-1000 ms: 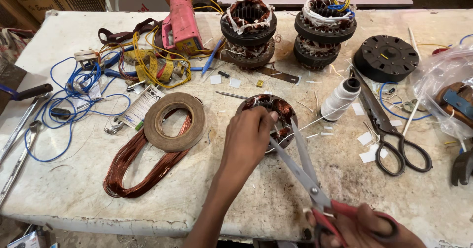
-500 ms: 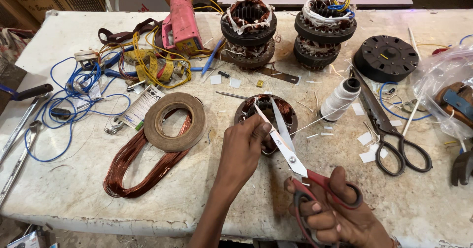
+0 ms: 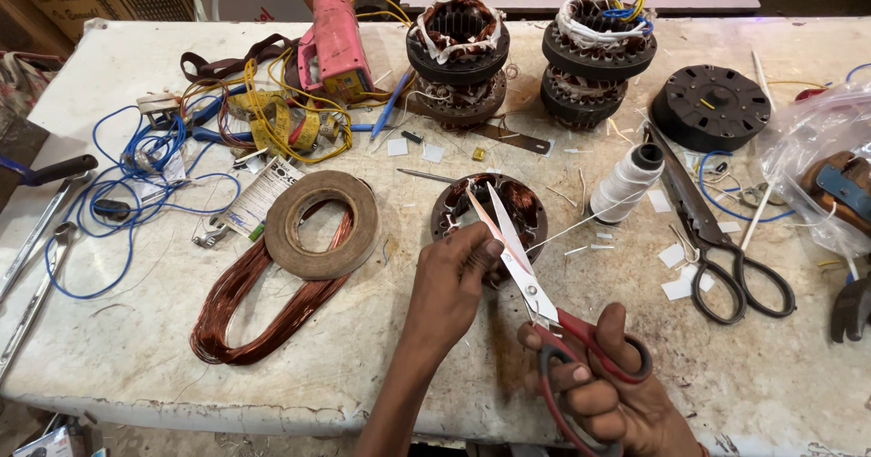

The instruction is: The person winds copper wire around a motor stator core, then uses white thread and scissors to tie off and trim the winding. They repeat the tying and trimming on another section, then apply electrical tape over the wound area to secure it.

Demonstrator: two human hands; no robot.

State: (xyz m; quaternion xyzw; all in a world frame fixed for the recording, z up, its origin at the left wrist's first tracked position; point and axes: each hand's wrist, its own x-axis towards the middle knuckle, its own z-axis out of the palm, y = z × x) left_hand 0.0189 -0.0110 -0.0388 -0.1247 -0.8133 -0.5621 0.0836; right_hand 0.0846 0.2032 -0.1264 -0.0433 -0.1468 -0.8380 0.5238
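Scissors (image 3: 531,280), right hand (image 3: 617,393), blades up-left

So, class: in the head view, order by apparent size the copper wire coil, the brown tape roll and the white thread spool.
1. copper wire coil
2. brown tape roll
3. white thread spool
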